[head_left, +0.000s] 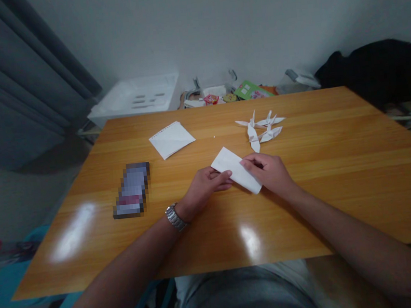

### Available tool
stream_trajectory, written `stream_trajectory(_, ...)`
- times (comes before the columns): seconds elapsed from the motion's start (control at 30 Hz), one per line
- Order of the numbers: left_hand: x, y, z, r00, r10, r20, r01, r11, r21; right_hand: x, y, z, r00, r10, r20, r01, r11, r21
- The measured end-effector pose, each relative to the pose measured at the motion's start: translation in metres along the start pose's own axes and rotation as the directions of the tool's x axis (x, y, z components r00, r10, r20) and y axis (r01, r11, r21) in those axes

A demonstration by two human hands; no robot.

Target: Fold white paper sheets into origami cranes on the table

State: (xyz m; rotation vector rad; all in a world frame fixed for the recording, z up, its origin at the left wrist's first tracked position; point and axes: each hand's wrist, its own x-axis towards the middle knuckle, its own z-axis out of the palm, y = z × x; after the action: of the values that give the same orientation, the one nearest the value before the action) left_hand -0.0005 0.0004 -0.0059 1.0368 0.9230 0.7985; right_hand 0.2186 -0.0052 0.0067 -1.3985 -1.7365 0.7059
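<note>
left hand (211,180) and right hand (269,169) are pinching white paper (235,169)
it is showing a plain, oblong face with straight edges

Home-like room: grey curtain (13,80), wooden table (340,160).

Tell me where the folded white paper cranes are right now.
In the head view, the folded white paper cranes lie right of centre on the brown wooden table, just beyond the bare right hand holding a white paper sheet.
</note>
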Motion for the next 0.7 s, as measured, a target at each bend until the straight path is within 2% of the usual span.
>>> stream_trajectory(0.43,0.0037,-0.0022,-0.0008,0.999,-0.008,-0.040,0.007,1.000,-0.027,0.0016,0.0080,0.0059,0.998,0.059,-0.002,-0.058,0.991,0.117)
stream_trajectory(0.7,0.0053,-0.0007,-0.0029,0.999,-0.005,-0.047,0.005,1.000,-0.008,0.0016,0.0040,0.0060,0.997,0.079,-0.025,-0.075,0.990,0.116)
